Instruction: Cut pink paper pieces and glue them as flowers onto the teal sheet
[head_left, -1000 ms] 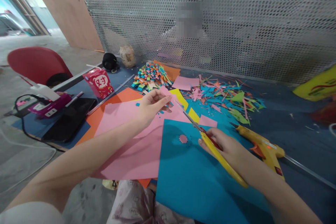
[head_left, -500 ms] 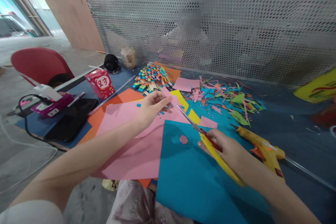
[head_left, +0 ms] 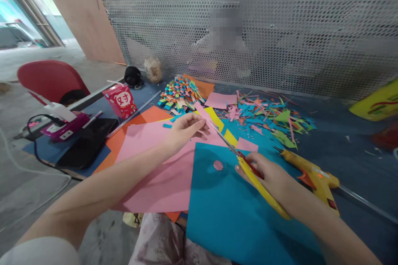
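My left hand (head_left: 187, 129) pinches a narrow pink paper strip (head_left: 202, 110) between thumb and finger, above the pink sheet. My right hand (head_left: 265, 174) holds scissors (head_left: 253, 177) with yellow and red handles; their blades point up and left, the tips close to my left fingertips and the strip. Whether the blades touch the strip I cannot make out. Below lie a large pink sheet (head_left: 149, 174) and a blue sheet (head_left: 224, 215), with a small jagged-edged pink disc (head_left: 218, 165) on the blue one. A small blue paper piece (head_left: 167, 126) lies beside my left wrist.
Behind my hands are a heap of folded coloured paper pieces (head_left: 178, 94) and scattered paper scraps (head_left: 267, 112). A yellow glue gun (head_left: 311, 172) lies right of my right hand. A red drink carton (head_left: 120, 100), a black phone (head_left: 87, 143) and a purple power strip (head_left: 66, 126) are at left.
My left hand has shifted slightly right, and the pink strip now shows more clearly above its fingertips. The scissor tips remain close to it. The view has moved a little.
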Demonstrator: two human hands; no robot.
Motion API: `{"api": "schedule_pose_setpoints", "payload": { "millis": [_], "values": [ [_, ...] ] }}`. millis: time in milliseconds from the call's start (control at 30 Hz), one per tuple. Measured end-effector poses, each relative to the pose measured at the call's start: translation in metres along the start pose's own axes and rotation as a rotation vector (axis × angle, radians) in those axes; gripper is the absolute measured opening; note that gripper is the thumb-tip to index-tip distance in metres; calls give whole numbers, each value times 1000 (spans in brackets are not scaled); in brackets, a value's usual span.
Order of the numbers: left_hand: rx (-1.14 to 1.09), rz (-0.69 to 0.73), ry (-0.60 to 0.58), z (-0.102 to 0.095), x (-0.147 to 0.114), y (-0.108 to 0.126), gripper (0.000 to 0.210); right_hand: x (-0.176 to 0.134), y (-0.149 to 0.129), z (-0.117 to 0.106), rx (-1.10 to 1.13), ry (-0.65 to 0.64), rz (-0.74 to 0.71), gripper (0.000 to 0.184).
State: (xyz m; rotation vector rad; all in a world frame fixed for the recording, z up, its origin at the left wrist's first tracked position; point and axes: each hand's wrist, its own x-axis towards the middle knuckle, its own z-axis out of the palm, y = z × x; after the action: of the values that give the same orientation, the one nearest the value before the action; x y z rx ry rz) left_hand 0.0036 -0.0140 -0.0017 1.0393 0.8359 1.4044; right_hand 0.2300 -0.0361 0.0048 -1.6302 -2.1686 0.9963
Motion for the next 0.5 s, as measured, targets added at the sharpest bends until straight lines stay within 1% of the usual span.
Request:
{"api": "schedule_pose_setpoints", "payload": {
  "millis": [167,333,500],
  "values": [
    [33,11,-29,1,-1,-2,43,1,5,3,70,-22,-44,39],
    [52,12,-76,2,-1,-4,43,0,0,1,38,-14,-20,36],
    [69,14,-89,1,-1,-4,42,1,1,2,34,-20,0,38]
  ]
}}
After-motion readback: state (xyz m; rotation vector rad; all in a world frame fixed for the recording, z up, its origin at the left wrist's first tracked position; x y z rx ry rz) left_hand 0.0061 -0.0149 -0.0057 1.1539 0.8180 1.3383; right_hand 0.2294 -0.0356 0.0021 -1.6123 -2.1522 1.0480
